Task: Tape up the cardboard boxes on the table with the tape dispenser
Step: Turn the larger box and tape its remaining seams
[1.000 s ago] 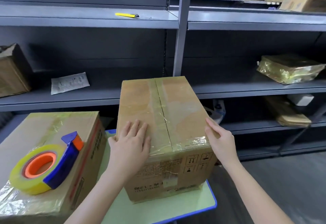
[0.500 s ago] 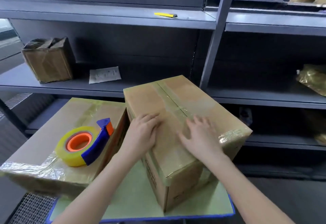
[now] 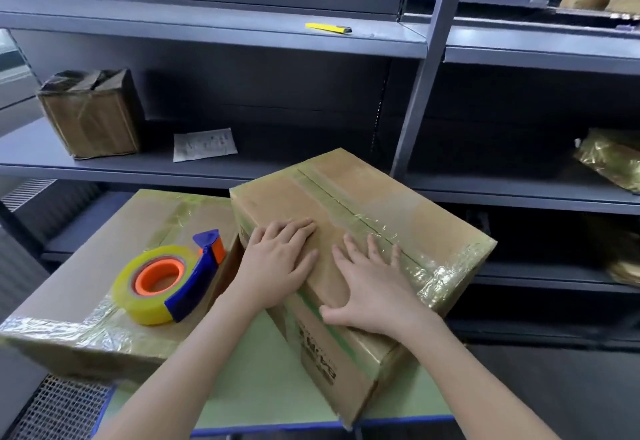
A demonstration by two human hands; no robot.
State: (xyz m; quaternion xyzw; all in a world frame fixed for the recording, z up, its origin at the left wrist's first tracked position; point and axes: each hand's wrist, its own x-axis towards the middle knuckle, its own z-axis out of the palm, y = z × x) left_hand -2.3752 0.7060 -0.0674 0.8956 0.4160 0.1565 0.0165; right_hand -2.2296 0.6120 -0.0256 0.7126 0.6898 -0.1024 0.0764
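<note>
Two brown cardboard boxes are sitting on the pale green, blue-edged tabletop (image 3: 263,380). Both hands are pressing flat on top of the taller taped cardboard box (image 3: 398,218), which is lying at an angle on the right. The left hand (image 3: 277,259) is near its left edge and the right hand (image 3: 374,283) is beside the taped seam, each grip spread wide and holding nothing. The yellow tape roll in its blue and orange dispenser (image 3: 166,283) is resting on the flatter taped cardboard box (image 3: 114,231), just beside the taller one.

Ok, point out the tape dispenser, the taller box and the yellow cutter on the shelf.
tape dispenser (image 3: 159,275): head view, orange core.
taller box (image 3: 346,221): head view, top face beside seam.
yellow cutter (image 3: 327,27): head view, yellow body.
</note>
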